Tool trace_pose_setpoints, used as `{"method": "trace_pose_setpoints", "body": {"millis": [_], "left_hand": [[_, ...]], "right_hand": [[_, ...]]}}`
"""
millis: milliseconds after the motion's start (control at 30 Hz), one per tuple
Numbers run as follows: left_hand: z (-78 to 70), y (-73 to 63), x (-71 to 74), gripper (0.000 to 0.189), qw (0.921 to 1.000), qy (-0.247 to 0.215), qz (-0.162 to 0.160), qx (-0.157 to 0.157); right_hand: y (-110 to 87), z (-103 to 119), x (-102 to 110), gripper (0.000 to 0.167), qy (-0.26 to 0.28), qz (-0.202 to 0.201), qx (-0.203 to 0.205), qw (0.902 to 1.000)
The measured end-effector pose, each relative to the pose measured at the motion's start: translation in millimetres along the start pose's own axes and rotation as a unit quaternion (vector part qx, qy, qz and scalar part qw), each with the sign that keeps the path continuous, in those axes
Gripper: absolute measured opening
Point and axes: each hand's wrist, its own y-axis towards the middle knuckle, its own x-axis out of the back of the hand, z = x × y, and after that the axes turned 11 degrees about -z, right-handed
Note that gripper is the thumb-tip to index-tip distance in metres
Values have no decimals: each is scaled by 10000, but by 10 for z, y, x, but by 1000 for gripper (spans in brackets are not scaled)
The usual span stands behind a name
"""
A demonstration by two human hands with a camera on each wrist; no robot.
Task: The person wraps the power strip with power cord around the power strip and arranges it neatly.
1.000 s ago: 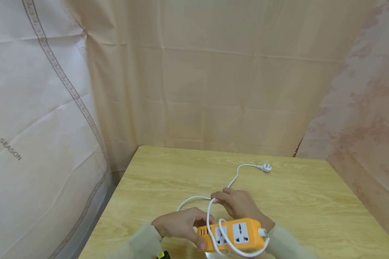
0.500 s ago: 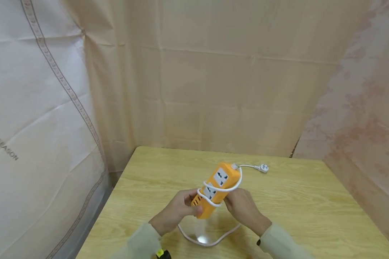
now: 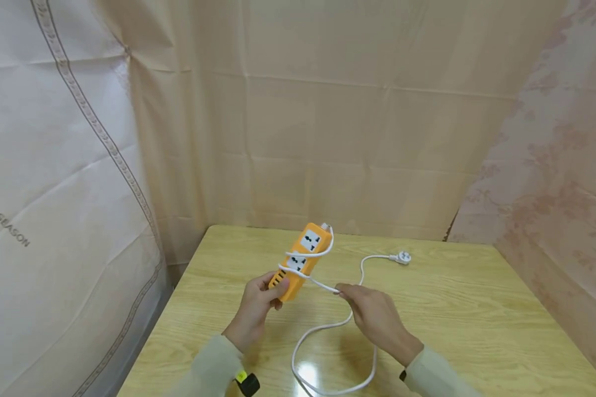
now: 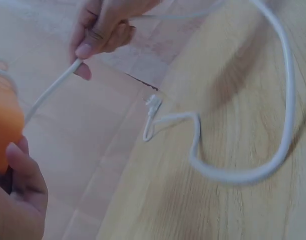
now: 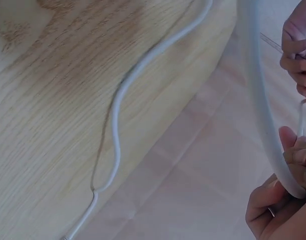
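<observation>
Nearest: pale green sleeves (image 3: 213,364) come in from the bottom edge. Small black object (image 3: 249,384) with a yellow-green patch just beside the left cuff; what it is, cannot tell.

Tabletop (image 3: 452,298), light wood grain, a bright glare spot toward the near side. White cord (image 3: 323,326) makes a wide loose loop around that glare, running back past the right hand (image 3: 377,317).

Hands apart from each other, neither touching the other. Right hand pinches the cord between thumb and fingertips, a short length stretching from there to the strip. Left hand (image 3: 255,303) grips the lower end of the orange power strip (image 3: 299,262), thumb over its face near a row of dark slots.

Strip is held up above the tabletop, tilted, upper end leaning right. Two white socket panels face the head camera. Cord leaves a collar at the upper end and crosses the face in two passes.

Farther: white plug (image 3: 403,257) lies on the tabletop, toward the far edge, pins showing.

Beyond: creased tan backdrop (image 3: 298,127); whitish sheet with lettering (image 3: 69,165) at left; pink-patterned sheet (image 3: 566,193) at right.
</observation>
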Motion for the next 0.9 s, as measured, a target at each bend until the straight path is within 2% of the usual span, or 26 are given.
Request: {"method": "trace_pose_setpoints", "body": {"millis": [100,200,333,433,567,667,700,767,833,900], "left_hand": [[17,9,-1,36,9996,95,-253,16],[1,16,-4,38,9989,4,-463,78],[-29,37,-28,43,9979,-314,-551,161],[-30,38,-51,46,9972,-407,-618,86],[-5,25,-64,46,9968,-96,-757,-223],[22,2,-71,45,9921,524,-810,-798],[29,-8,-75,45,9874,810,-813,-1092],[35,-32,-86,44,9707,1418,-868,-1738],[39,-51,-84,43,9471,1963,-965,-2350],[43,-53,-69,42,9200,2429,-1059,-2887]], "right_hand": [[-11,3,39,13,-33,34,-42,10000],[-29,21,59,10,12,26,-57,10000],[-39,99,34,7,155,85,38,9998],[-31,203,5,7,269,200,169,9993],[-10,333,-7,4,534,355,300,9975],[8,392,-2,9,664,456,355,9961],[10,404,-1,13,675,480,368,9959],[8,418,1,17,668,529,391,9956],[6,428,-6,14,640,554,407,9956],[2,440,-11,11,675,540,358,9956]]}}
